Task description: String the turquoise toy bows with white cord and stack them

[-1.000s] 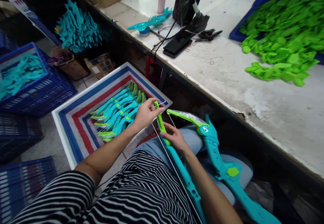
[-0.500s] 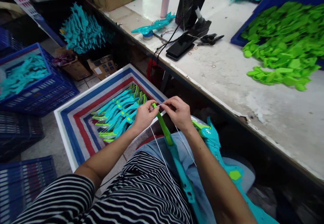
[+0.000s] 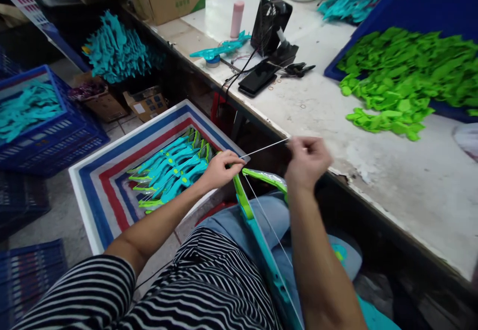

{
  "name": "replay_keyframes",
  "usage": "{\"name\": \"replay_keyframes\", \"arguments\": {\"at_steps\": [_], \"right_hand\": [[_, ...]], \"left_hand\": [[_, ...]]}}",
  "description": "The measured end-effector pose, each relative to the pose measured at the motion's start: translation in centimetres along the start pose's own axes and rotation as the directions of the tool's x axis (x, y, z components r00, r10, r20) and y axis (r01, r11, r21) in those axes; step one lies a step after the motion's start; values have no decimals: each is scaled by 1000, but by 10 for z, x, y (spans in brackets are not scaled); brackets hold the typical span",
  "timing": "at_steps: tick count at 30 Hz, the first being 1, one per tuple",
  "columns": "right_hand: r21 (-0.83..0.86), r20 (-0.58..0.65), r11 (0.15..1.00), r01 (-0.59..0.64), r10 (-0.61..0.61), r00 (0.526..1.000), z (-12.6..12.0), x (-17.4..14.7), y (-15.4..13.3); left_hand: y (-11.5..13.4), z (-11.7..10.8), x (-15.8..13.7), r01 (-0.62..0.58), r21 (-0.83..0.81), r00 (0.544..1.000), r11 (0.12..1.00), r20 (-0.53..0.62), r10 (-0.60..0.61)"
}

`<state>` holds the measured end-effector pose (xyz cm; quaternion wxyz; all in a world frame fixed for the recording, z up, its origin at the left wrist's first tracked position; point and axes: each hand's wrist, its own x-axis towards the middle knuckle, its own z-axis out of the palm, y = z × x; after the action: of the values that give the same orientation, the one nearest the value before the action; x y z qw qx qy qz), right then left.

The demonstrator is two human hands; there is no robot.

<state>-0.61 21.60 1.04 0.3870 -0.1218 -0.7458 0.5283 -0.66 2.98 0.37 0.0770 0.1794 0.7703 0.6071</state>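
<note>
Fingers: left hand (image 3: 224, 169) was pinched narrow over the green tip of the near bow (image 3: 263, 245), hiding it; right hand (image 3: 308, 163), blurred, gripped a white string (image 3: 263, 149) that ran taut between the two.
Near bow: slanted across the lap (image 3: 224, 214), tip toward the striped tray (image 3: 100, 185).
Bow feel: probably light, stiff, rather smooth plastic; the slim tip looked the weakest part.
String feel: likely soft and quick to slip.
Hold: green limb just below the tip seemed surest; string, near its end.
Bows at the lap: two, near bow and far bow (image 3: 267, 177).
Tray: one; its stacked bows (image 3: 175, 165) overlapped too closely to count.
Table (image 3: 324, 111): one pink bottle (image 3: 237, 19), one fan (image 3: 266, 26); green pieces (image 3: 407, 71) beyond counting.
</note>
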Motion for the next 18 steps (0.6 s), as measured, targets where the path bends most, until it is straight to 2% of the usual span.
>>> {"name": "replay_keyframes", "arguments": {"at_steps": [1, 2, 3, 4, 5, 7, 9, 11, 12, 14, 16, 18], "right_hand": [[7, 54, 996, 88, -88, 995, 2, -19, -11], [31, 140, 979, 199, -201, 969, 5, -40, -21], [53, 202, 958, 281, -285, 937, 9, -60, -29], [62, 238, 948, 311, -317, 918, 13, -77, -34], [73, 263, 942, 328, -335, 905, 17, -91, -36], [87, 270, 953, 291, -304, 913, 24, -105, -35], [110, 259, 966, 232, -253, 932, 29, -108, -30], [131, 245, 976, 175, -203, 948, 32, -106, -28], [139, 236, 979, 152, -181, 955, 34, -105, -28], [155, 215, 981, 115, -147, 965, 35, -104, -29], [168, 199, 982, 90, -123, 972, 35, -103, -30], [170, 186, 983, 66, -98, 978, 33, -101, -29]], "left_hand": [[5, 0, 6, 100, -74, 995, 992, 31, -98], [10, -1, 13, 193, -145, 981, 971, 67, -185], [15, -3, 18, 260, -193, 964, 946, 98, -246], [20, -6, 23, 290, -204, 956, 935, 112, -272], [25, -10, 26, 278, -167, 959, 946, 108, -262], [33, -20, 26, 155, 27, 986, 987, 60, -157], [39, -28, 21, 17, 252, 1000, 968, 13, -21], [41, -30, 13, -27, 316, 998, 948, -38, 41], [41, -28, 9, 0, 258, 998, 966, -68, 19], [37, -20, 4, 115, 15, 987, 993, -117, -112], [33, -12, 0, 241, -246, 954, 939, -118, -276], [31, -7, -1, 328, -396, 917, 858, -86, -390]]}}
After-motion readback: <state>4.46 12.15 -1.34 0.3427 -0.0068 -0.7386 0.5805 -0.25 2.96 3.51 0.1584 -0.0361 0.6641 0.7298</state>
